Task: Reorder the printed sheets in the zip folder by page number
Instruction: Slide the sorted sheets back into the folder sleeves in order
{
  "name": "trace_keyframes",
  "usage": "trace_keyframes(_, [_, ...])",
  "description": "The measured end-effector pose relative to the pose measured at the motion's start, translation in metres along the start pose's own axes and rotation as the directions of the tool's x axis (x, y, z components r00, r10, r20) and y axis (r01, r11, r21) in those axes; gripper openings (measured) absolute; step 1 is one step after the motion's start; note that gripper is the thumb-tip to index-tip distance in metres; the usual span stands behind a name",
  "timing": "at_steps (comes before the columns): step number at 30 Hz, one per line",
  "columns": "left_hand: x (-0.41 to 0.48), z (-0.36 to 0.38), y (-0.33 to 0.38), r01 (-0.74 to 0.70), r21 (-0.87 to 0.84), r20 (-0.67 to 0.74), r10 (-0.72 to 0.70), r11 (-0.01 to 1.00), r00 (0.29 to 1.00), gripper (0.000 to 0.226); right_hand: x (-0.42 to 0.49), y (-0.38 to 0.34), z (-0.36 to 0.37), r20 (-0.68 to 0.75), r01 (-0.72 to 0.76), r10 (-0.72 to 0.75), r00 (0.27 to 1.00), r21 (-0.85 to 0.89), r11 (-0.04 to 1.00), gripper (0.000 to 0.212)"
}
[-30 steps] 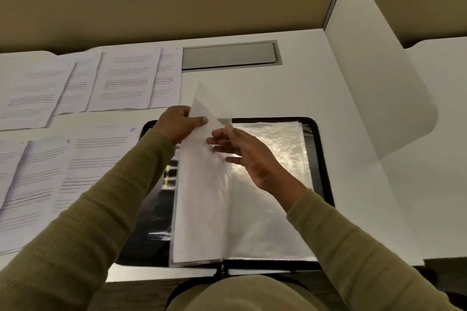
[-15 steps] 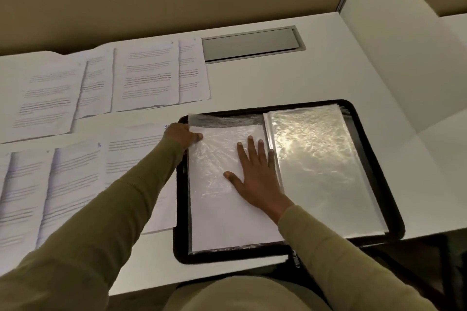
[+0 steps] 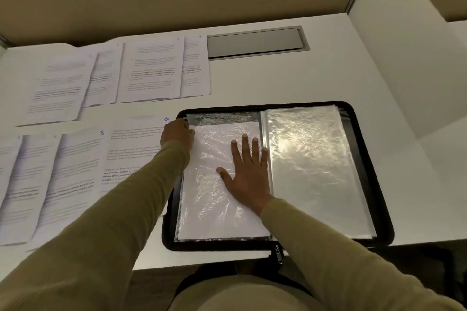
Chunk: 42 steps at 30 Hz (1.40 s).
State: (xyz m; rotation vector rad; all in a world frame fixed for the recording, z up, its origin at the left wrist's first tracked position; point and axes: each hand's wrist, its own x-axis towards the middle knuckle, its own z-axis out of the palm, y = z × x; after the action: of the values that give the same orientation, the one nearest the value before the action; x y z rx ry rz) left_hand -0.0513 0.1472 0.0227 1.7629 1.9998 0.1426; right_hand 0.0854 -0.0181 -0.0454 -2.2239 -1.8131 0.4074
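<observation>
The right hand (image 3: 249, 179) is laid flat, fingers spread, on the left sleeve (image 3: 207, 197) of the open zip folder (image 3: 214, 245). That sleeve's far-left corner seems to be pinched by the curled left hand (image 3: 177, 132). The printed sheets (image 3: 75, 166) are spread leftward, nearer the left hand, long axes pointing away; most page numbers are blurred.

Open desk strip (image 3: 278, 78) behind zip folder (image 3: 217, 245); printed sheets (image 3: 151, 68) fill left; partition (image 3: 404, 58) blocks right.

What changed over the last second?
The sleeve, held upright mid-turn by both hands, was turned left and now lies flat in the zip folder. The right hand let go and presses it flat; the left hand keeps its top corner. The printed sheets stayed put.
</observation>
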Motion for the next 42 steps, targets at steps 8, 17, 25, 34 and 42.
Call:
trace_keyframes(8, [-0.010, -0.004, -0.010, -0.028, -0.020, -0.099, 0.026, 0.999, 0.995, 0.020, 0.006, -0.001, -0.006, 0.066, 0.005, -0.004, 0.998, -0.011, 1.000, 0.087])
trace_keyframes(17, [0.025, -0.025, -0.052, -0.143, -0.034, -0.072, 0.140, 0.989, 0.988, 0.031, 0.033, -0.050, -0.018, 0.085, -0.038, 0.039, 0.996, -0.019, 0.999, 0.087])
trace_keyframes(25, [0.104, -0.086, -0.134, -0.166, 0.044, -0.108, 0.170, 0.985, 0.979, 0.033, 0.083, -0.158, 0.016, 0.078, 0.006, -0.006, 0.997, 0.011, 1.000, 0.083])
trace_keyframes(34, [0.198, -0.164, -0.242, 0.011, 0.241, -0.244, 0.050, 0.971, 0.968, 0.056, 0.130, -0.262, 0.058, 0.137, 0.122, -0.122, 0.983, 0.012, 0.992, 0.084])
trace_keyframes(42, [0.235, -0.167, -0.279, 0.006, 0.283, -0.089, 0.020, 0.959, 0.996, 0.082, 0.150, -0.289, 0.082, 0.203, 0.112, -0.104, 0.974, -0.024, 0.993, 0.084])
